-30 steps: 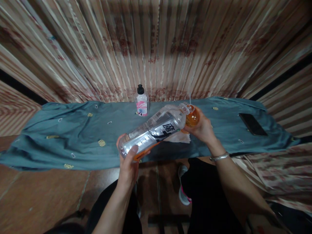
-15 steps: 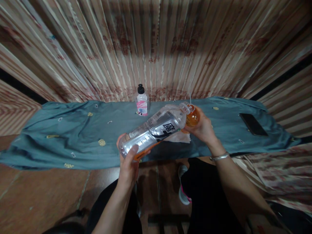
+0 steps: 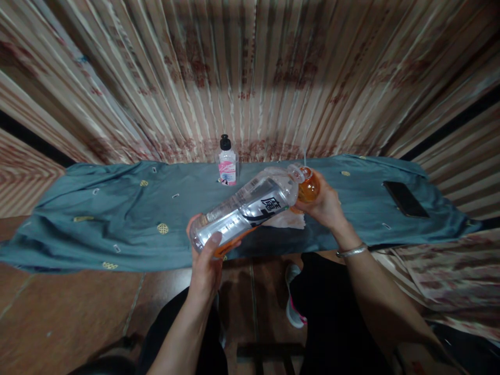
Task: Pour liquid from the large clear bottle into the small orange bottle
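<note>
My left hand is wrapped round the base of a large clear plastic bottle with a silver label and dark characters. The bottle tilts up to the right, its mouth at the top of a small orange container. Closed round that container is my right hand, which hides part of its shape. A thin clear straw-like stem rises behind the container's top. Beneath the bottle lies a white tissue, partly covered.
A clear bottle with a black cap and pink label stands upright toward the back of the cloth-covered table. To the right lies a black phone. A striped curtain hangs close behind.
</note>
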Demonstrator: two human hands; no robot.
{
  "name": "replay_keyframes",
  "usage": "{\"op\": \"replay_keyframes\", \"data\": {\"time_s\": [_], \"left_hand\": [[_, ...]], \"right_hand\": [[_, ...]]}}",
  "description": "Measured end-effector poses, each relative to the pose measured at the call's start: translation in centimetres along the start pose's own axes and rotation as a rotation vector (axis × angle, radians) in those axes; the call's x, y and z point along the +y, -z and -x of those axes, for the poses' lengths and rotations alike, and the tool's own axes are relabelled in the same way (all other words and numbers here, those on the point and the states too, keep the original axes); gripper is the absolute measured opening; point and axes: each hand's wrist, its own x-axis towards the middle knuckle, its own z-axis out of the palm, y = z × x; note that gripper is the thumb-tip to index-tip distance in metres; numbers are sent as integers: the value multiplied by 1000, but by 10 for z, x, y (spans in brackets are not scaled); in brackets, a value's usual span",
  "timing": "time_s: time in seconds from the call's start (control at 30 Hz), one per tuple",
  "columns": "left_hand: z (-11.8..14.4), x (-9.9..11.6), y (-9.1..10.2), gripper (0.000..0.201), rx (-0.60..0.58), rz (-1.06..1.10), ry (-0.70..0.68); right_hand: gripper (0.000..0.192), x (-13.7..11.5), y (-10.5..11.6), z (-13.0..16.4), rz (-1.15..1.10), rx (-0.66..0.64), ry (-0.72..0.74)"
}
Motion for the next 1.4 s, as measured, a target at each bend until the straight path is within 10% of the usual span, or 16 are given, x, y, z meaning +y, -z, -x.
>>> {"op": "replay_keyframes", "data": {"time_s": [1.4], "left_hand": [[4, 15, -6, 72, 20, -56, -84]], "right_hand": [[92, -1, 0, 1, 9, -8, -12]]}}
